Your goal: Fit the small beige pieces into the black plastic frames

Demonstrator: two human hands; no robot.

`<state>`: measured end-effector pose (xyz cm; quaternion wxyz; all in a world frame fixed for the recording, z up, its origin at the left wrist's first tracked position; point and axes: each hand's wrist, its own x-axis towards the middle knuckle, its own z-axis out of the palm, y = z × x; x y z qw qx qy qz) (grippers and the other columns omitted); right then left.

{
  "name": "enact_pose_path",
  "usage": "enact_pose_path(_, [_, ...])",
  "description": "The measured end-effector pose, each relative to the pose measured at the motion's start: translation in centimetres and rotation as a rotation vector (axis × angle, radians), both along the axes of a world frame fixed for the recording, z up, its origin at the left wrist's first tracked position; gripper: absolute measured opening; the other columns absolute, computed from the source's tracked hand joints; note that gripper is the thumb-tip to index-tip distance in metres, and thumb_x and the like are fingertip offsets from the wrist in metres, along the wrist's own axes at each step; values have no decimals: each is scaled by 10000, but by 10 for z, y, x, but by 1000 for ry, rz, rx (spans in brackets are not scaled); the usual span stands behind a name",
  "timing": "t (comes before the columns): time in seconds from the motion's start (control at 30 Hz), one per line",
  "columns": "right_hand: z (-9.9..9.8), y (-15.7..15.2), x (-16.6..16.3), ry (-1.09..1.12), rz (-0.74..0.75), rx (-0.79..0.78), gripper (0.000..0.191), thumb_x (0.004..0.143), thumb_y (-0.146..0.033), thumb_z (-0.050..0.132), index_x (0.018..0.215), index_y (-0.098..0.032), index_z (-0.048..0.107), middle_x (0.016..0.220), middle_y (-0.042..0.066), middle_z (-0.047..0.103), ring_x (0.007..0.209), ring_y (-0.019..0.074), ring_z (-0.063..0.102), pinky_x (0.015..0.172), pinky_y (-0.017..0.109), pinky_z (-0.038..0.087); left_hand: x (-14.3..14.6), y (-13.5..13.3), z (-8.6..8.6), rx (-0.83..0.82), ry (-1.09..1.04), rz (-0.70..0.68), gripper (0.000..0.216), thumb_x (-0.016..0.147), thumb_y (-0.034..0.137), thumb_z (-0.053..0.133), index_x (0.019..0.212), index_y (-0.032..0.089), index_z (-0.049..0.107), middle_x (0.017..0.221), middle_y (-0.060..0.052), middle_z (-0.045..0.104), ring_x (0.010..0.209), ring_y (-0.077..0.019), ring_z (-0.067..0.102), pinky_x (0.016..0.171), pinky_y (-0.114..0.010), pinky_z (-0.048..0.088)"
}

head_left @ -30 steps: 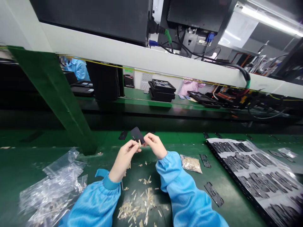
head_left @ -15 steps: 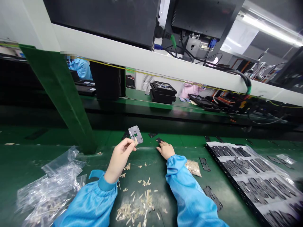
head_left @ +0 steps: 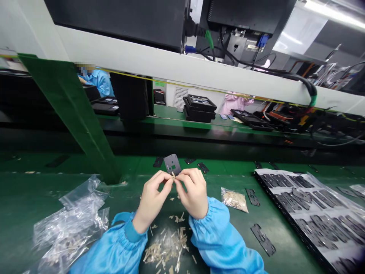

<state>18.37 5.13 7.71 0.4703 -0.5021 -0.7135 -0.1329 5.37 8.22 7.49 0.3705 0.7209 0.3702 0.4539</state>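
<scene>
Fingertip to fingertip, my left hand [head_left: 150, 196] and my right hand [head_left: 195, 192] both pinch one small tan strip piece [head_left: 173, 175] above the bench. Just beyond it a dark grey plate with a square cutout [head_left: 171, 163] lies on the green surface. Small black flat parts [head_left: 158, 162] are on either side of that plate, one [head_left: 203, 167] close past my right hand. Below my hands, loose tan strips [head_left: 164, 249] are scattered in a pile.
Crumpled clear plastic bags [head_left: 71, 224] lie on the left. To the right are a clear bag of tan pieces [head_left: 235, 199], a loose black part [head_left: 262, 239] and a tray of black parts [head_left: 281, 213]. A green post [head_left: 71, 118] rises at left; a white beam [head_left: 159, 61] crosses above.
My right hand has left the black part at the back and come to my left hand, joining its pinch on the tan strip. My left hand has shifted slightly right and down.
</scene>
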Motion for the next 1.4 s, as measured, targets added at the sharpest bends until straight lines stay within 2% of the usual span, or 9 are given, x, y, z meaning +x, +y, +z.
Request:
enact_pose_path(0.23, [-1,0,5,-138,18,-40,120,853,-153,477,841,-156,596,825,65,612,763,169,501,663,318,386,1,-5,4,107,114,46,135,848,210,449,763,181,550,766,-11,558,723,-137,541,657,-233,416])
enact_pose_path(0.43, [-1,0,3,-154,0,-19,156,852,-129,453,838,-150,606,810,73,617,735,164,497,638,310,395,2,-7,4,203,166,94,123,827,171,456,742,184,545,751,-13,560,724,-141,541,662,-235,412])
enact_pose_path(0.8, [-2,-1,4,-34,83,-81,167,855,-142,452,839,-166,617,797,66,605,741,160,522,656,306,456,2,-8,4,220,152,121,131,795,154,459,702,191,543,729,-10,568,708,-141,547,651,-231,415])
enact_pose_path(1.0, [-3,-1,2,-1,79,-64,143,830,-114,465,805,-165,597,785,64,599,734,160,517,648,303,459,4,-9,5,241,133,129,128,777,139,469,687,189,545,723,-11,570,702,-140,549,653,-235,421])
enact_pose_path(1.17, [3,-5,5,111,85,-26,154,784,-78,458,777,-177,575,770,52,571,744,162,528,645,306,467,0,-7,8,217,120,132,129,757,129,467,666,190,536,702,-8,558,681,-139,539,633,-236,418])
enact_pose_path(1.4, [11,-14,8,193,224,-89,234,762,-56,432,825,-194,610,818,41,577,749,144,553,656,281,484,-10,-6,15,297,93,83,128,766,135,470,676,188,544,710,-11,550,677,-135,532,612,-235,414])
